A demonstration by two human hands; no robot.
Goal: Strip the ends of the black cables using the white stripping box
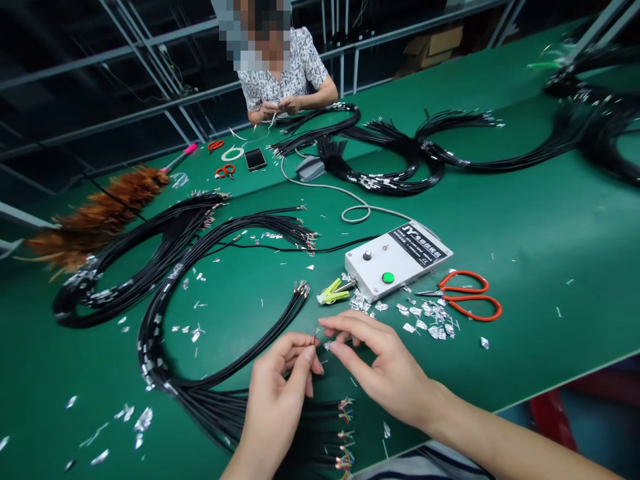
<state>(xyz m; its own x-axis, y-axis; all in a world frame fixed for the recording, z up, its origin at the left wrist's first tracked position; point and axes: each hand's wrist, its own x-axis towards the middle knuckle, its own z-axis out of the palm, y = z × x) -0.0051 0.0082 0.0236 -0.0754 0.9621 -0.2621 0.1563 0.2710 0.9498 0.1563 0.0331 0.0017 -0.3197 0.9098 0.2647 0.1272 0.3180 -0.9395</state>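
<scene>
My left hand [287, 373] pinches the stripped end of a black cable, where thin coloured wires [317, 335] stick up between thumb and forefinger. Just to its right, my right hand [377, 360] has its thumb and forefinger apart, holding nothing that I can see. A small scrap of silver foil [327, 345] shows by the right thumb tip; whether it touches the thumb I cannot tell. Under and beside my left hand runs a curved bundle of black cables [165, 333], its stripped ends [345, 437] showing coloured wires and bare copper.
A white machine box [395, 263] with a green button and a yellow clip [333, 292] stands ahead. Beside it lie orange-handled scissors [470, 293] and foil scraps [437, 320]. More cable coils [385, 180], a feather duster [115, 200] and a phone [255, 159] lie farther off. A co-worker [285, 87] sits opposite.
</scene>
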